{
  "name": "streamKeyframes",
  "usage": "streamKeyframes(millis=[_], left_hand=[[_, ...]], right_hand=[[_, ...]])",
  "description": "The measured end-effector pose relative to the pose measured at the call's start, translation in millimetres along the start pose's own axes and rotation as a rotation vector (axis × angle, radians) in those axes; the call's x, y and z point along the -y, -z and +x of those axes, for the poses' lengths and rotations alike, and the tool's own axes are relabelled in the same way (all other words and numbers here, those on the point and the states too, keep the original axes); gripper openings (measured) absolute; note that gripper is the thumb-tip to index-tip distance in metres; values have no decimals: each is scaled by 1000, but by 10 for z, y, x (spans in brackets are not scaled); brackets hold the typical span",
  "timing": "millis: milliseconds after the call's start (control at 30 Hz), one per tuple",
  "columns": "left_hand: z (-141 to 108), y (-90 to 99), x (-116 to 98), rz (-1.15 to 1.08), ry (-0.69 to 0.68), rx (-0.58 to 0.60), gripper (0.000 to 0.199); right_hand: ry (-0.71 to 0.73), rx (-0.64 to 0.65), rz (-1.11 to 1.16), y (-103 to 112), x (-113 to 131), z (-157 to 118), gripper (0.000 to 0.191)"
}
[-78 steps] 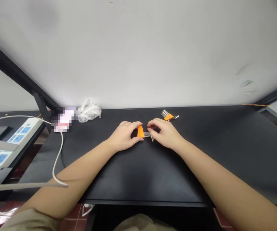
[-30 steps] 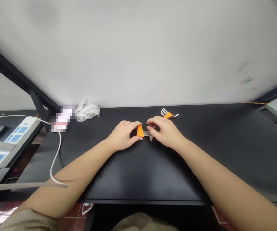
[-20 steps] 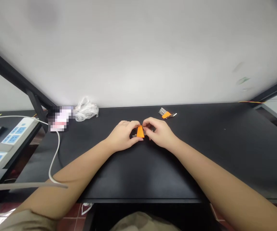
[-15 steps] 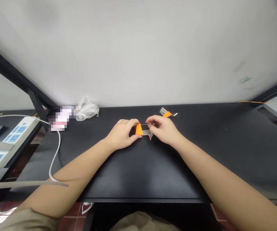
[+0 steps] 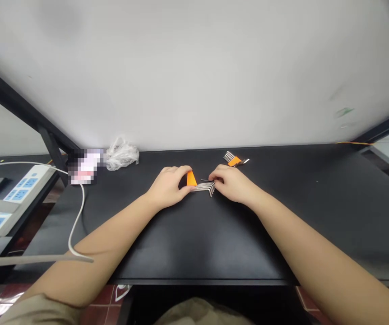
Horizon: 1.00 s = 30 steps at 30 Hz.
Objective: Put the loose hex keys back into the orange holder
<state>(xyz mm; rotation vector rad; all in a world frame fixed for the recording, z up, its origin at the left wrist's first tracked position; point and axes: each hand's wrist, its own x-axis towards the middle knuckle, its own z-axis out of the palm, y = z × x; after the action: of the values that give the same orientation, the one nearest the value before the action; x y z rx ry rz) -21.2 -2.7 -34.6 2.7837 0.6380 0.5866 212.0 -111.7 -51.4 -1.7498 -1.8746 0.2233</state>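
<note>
My left hand (image 5: 172, 187) grips an orange hex key holder (image 5: 191, 178) between thumb and fingers, just above the black table. Several silver L-shaped hex keys (image 5: 205, 187) stick out of the holder to the right, their bent ends toward me. My right hand (image 5: 231, 183) pinches a thin, dark hex key (image 5: 206, 180), whose tip points left and stands apart from the holder. The rest of that key is hidden by the fingers. Behind my right hand lies a second orange holder (image 5: 235, 161) with several hex keys in it.
A crumpled clear plastic bag (image 5: 122, 154) lies at the back left beside a blurred-out item (image 5: 86, 167). Further left is a white power strip (image 5: 21, 194) with blue sockets. A white cable (image 5: 76, 221) loops over my left forearm. A wall (image 5: 215, 81) rises behind the table (image 5: 194, 253).
The thin hex key has come out of the holder, drawn to the right by my right hand. My left hand has shifted slightly left with the holder, which is now tilted.
</note>
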Motion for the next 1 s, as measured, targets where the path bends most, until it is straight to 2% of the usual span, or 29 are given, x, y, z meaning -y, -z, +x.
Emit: streamKeyframes(millis=[133, 300, 467, 800, 1000], left_hand=[[0, -11, 21, -3, 10, -7, 50], [3, -14, 36, -8, 2, -8, 48], [3, -14, 48, -13, 9, -12, 50], [2, -3, 42, -12, 15, -11, 52], [-5, 2, 49, -7, 4, -32, 52]], right_hand=[[13, 45, 13, 9, 69, -33, 23], [60, 71, -32, 27, 133, -67, 11], [70, 79, -117, 26, 166, -85, 12], [10, -18, -156, 114, -155, 1, 16], [88, -57, -237, 142, -111, 2, 10]])
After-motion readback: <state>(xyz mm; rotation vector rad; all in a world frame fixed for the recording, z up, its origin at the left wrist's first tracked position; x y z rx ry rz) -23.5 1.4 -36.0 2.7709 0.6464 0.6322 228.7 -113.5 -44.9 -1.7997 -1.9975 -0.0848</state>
